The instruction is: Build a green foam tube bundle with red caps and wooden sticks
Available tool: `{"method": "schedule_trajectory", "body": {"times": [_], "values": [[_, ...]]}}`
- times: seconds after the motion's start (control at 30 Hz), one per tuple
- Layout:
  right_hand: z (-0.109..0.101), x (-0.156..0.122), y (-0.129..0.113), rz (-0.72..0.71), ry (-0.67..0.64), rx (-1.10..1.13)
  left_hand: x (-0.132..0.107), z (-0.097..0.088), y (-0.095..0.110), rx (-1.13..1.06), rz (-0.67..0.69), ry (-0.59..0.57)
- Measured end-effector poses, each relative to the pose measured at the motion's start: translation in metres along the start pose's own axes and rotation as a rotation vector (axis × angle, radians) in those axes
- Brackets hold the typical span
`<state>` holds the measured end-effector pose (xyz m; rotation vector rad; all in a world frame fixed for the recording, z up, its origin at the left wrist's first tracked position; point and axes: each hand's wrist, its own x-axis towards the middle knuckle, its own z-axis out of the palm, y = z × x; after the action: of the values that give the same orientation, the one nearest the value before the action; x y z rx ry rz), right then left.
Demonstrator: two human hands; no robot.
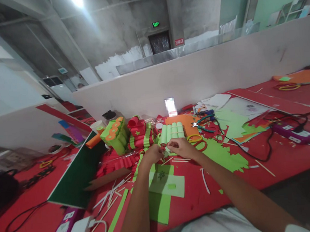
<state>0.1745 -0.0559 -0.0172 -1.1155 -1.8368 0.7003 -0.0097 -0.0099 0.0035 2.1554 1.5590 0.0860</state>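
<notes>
My left hand (153, 154) and my right hand (183, 148) face each other just above the table, a small gap between them. The fingers of both are curled into a pinch, and whatever sits between them is too small to make out. Right behind my hands lies a bundle of light green paper rolls (172, 131), joined side by side, with thin sticks laid across the right part. Short wooden sticks (180, 160) lie just below my right hand. Closer to me are green paper sheets (167, 185) with a small dark green piece on top.
Yellow and red-handled scissors (196, 141) and teal-handled pliers (205, 123) lie to the right, beside torn green paper (224, 155). Red and green roll figures (140, 133) stand left, near a dark green board (76, 174). Purple power strips (291, 133) and cables lie on the red table.
</notes>
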Motion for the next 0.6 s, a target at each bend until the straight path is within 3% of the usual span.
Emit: {"method": "schedule_trajectory", "body": {"times": [0.13,0.27,0.43,0.6], "values": [[0.004,-0.001,-0.001,0.01,-0.006,0.039,-0.002,-0.009,-0.009,-0.107,0.078,-0.025],[0.009,-0.002,-0.005,0.074,-0.001,0.196,-0.006,-0.016,-0.003,-0.288,0.214,-0.053],[0.013,0.0,0.002,0.166,-0.035,0.536,-0.001,-0.006,0.011,-0.761,0.311,-0.068],[0.01,0.003,0.012,0.183,0.046,0.605,0.005,0.004,0.02,-0.909,0.357,-0.035]]}}
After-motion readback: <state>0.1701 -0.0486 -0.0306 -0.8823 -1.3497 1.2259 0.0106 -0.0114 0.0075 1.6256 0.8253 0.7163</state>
